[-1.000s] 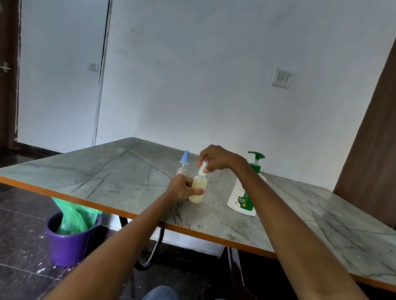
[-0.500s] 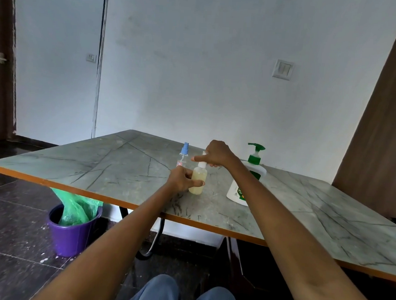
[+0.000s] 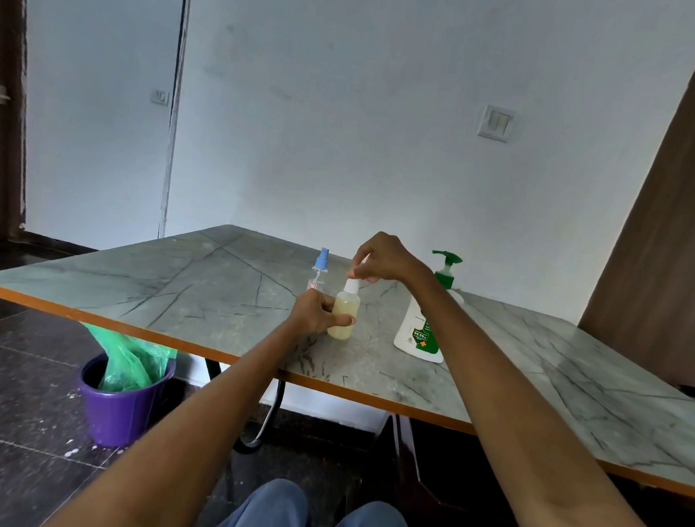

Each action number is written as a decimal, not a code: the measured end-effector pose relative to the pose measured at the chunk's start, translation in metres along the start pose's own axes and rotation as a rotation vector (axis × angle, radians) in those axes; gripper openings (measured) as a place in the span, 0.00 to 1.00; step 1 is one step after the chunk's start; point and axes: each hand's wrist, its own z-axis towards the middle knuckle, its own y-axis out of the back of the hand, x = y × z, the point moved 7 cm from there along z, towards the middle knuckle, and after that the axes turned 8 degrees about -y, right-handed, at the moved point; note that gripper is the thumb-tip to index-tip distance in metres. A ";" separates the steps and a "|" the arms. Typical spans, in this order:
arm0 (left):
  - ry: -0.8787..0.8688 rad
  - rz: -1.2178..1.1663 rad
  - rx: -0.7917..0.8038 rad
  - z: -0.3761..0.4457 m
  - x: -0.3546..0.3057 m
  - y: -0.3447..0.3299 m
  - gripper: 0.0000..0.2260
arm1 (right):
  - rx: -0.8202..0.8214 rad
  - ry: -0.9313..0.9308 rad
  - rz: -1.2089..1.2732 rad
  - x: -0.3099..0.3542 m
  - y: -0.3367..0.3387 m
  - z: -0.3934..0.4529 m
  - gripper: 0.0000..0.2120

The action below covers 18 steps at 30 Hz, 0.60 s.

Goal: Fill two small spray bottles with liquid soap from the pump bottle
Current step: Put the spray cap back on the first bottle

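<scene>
**Grey marble-look tabletop, a yellowish spray bottle held in both hands**

Grey with dark veins and an orange edge band, the tabletop [image 3: 199, 296] runs across a bare room with pale, scuffed walls. A small spray bottle of cloudy yellowish liquid [image 3: 344, 314] stands upright on it. The left hand [image 3: 315, 310] has its grip clamped around the bottle's body, thumb across the front. The right hand [image 3: 382, 259] is above it, its grip pinched together on the bottle's white spray top [image 3: 352, 283].

Just behind the yellowish bottle, on its left, stands a second small spray bottle [image 3: 319, 272], clear with a blue top, touched by neither hand. To the right of the yellowish bottle, well apart, stands the white pump bottle [image 3: 421, 331] with a green pump head and green label; the right forearm crosses in front of it.

On the wall behind the pump bottle is a white switch plate [image 3: 495, 122]. A brown wooden panel [image 3: 671, 207] leans at the right end of the tabletop. Below the tabletop's left edge, on the dark tiled floor [image 3: 20, 399], sits a purple bucket [image 3: 123, 404] lined with a green plastic bag [image 3: 125, 356].
</scene>
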 end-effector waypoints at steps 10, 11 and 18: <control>0.010 -0.012 0.014 0.000 0.001 -0.001 0.20 | 0.082 0.023 -0.015 0.012 0.006 -0.004 0.14; 0.012 -0.012 0.015 0.000 0.001 -0.001 0.20 | 0.071 0.047 -0.033 0.014 0.008 -0.005 0.13; 0.005 -0.007 0.009 -0.001 -0.001 0.000 0.20 | -0.025 -0.011 -0.063 0.008 0.003 0.003 0.11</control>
